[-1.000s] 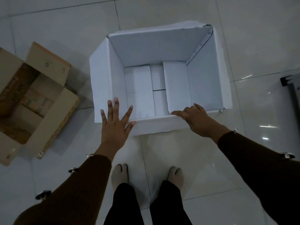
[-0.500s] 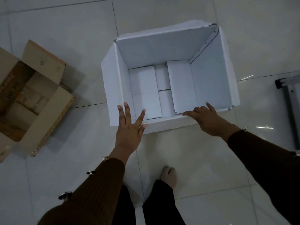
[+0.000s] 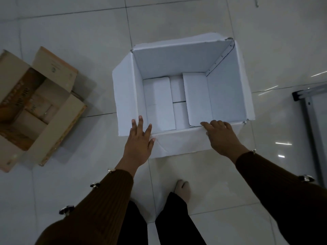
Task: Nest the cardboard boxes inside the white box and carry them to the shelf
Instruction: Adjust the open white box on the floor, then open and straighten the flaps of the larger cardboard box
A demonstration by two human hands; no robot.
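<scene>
A large white box [image 3: 228, 96] stands open on the tiled floor, its flaps folded outward and only its own bottom flaps showing inside. My left hand [image 3: 139, 140] lies flat with fingers spread on the near flap at the box's near left corner. My right hand [image 3: 221, 135] rests palm down on the near rim toward the right, fingers at the inner edge. To the left sits an open brown cardboard box [image 3: 33, 106] with smaller brown boxes nested inside it.
A grey metal frame [image 3: 313, 121] stands at the right edge of view. My socked foot [image 3: 184, 190] and dark trousers are just in front of the white box. Pale glossy floor tiles surround everything.
The view has shifted so both boxes sit further right. Both hands have stayed on the white box's near edge. One foot has gone out of sight.
</scene>
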